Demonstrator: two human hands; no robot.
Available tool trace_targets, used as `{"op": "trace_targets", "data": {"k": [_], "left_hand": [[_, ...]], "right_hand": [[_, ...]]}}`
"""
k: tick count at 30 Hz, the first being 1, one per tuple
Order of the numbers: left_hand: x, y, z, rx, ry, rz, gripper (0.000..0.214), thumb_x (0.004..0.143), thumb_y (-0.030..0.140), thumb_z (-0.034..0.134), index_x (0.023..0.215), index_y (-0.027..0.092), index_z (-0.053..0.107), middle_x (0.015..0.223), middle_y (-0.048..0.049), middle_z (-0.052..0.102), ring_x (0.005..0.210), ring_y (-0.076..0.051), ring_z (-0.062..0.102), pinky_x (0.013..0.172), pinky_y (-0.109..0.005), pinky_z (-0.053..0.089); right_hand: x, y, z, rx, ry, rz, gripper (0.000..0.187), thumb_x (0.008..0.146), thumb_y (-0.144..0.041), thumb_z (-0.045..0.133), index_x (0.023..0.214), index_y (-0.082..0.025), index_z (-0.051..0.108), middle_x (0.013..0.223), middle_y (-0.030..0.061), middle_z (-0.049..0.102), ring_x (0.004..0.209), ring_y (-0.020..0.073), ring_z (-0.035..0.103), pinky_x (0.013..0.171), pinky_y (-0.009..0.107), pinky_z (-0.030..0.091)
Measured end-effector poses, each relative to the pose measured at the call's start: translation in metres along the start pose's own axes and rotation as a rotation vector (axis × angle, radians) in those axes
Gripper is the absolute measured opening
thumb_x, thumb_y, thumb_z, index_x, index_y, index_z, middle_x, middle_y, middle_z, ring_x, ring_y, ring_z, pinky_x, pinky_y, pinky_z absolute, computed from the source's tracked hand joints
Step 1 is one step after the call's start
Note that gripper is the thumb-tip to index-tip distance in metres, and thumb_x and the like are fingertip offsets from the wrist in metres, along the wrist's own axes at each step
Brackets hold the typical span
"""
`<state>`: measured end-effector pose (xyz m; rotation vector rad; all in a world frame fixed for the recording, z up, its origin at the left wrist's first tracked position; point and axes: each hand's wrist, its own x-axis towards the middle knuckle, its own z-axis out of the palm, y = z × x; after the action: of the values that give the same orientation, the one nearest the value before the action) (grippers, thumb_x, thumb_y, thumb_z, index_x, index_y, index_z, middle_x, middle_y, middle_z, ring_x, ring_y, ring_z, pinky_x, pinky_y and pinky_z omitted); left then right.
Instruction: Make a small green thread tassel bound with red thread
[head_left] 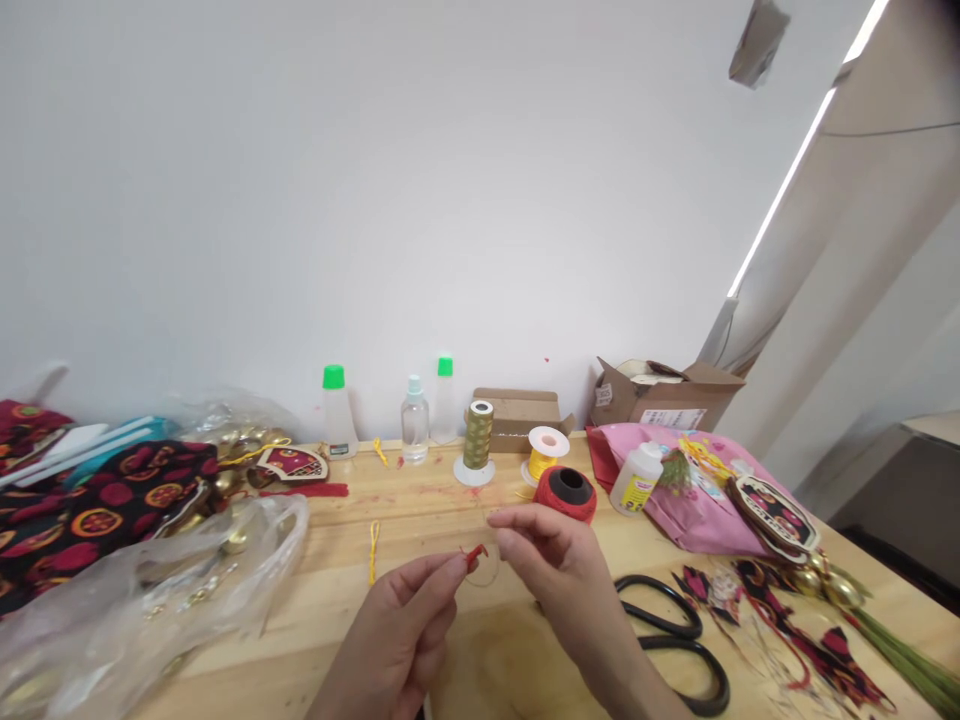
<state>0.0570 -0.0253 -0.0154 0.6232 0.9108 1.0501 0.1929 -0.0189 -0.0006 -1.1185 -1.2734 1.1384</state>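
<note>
My left hand [409, 625] is closed, thumb and forefinger pinching a small red thread bundle [475, 556] that sticks out past the fingertips. A thin, pale thread [489, 582] curves in a loop from the bundle toward my right hand [566, 575]. That hand is closed too, its fingertips pinched on the thread just right of the bundle, though the exact grip is small and blurred. Behind my right hand stands a spool of red thread [551, 490]. Black-handled scissors [679, 640] lie beside my right wrist, their blades hidden.
Bottles [415, 430], an olive thread cone [478, 440] and a yellow thread spool [546, 460] stand along the wall. Plastic bags [247, 560] and patterned cloth [90, 520] lie left. A glue bottle [637, 480], pink bag [690, 515] and cloth scraps [795, 620] lie right.
</note>
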Motion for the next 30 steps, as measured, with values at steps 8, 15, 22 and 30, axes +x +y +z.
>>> {"op": "trace_targets", "data": {"k": [8,15,22,30], "left_hand": [[-0.0016,0.001,-0.0014,-0.012,-0.043,-0.008,0.023,0.057,0.036,0.073,0.062,0.015,0.066,0.043,0.0128,0.017,0.041,-0.002,0.004,0.033,-0.012,0.005],[-0.0021,0.0016,-0.0015,-0.021,-0.023,-0.046,0.024,0.053,0.035,0.076,0.06,0.015,0.065,0.042,0.0131,0.019,0.04,-0.001,0.005,0.033,-0.011,0.005],[-0.0018,0.002,-0.0009,-0.023,0.039,-0.093,0.035,0.037,0.038,0.081,0.055,0.014,0.064,0.04,0.0127,0.023,0.039,0.0,0.008,0.031,-0.012,0.006],[-0.0083,0.0039,0.0014,0.007,0.125,-0.057,0.035,0.036,0.038,0.081,0.055,0.014,0.064,0.043,0.0112,0.026,0.04,0.0,0.014,0.033,-0.009,0.015]], "right_hand": [[-0.0014,0.0043,-0.0039,-0.122,-0.018,-0.136,0.018,0.072,-0.029,0.057,0.073,-0.013,0.064,0.065,0.0018,0.053,0.057,0.0106,0.045,0.05,0.022,0.036],[-0.0004,0.0039,-0.007,-0.474,-0.03,-0.418,0.012,0.072,-0.014,0.051,0.07,-0.016,0.063,0.062,0.0006,0.051,0.057,0.0101,0.043,0.05,0.021,0.034],[-0.0024,0.0056,-0.007,-0.395,0.0,-0.448,0.009,0.073,-0.014,0.051,0.07,-0.017,0.059,0.067,0.0008,0.05,0.06,0.0108,0.044,0.05,0.021,0.034],[0.0005,0.0032,-0.0098,-0.021,-0.111,-0.107,0.016,0.074,-0.026,0.053,0.068,-0.014,0.062,0.064,-0.0008,0.05,0.049,0.006,0.036,0.042,0.018,0.026]]}}
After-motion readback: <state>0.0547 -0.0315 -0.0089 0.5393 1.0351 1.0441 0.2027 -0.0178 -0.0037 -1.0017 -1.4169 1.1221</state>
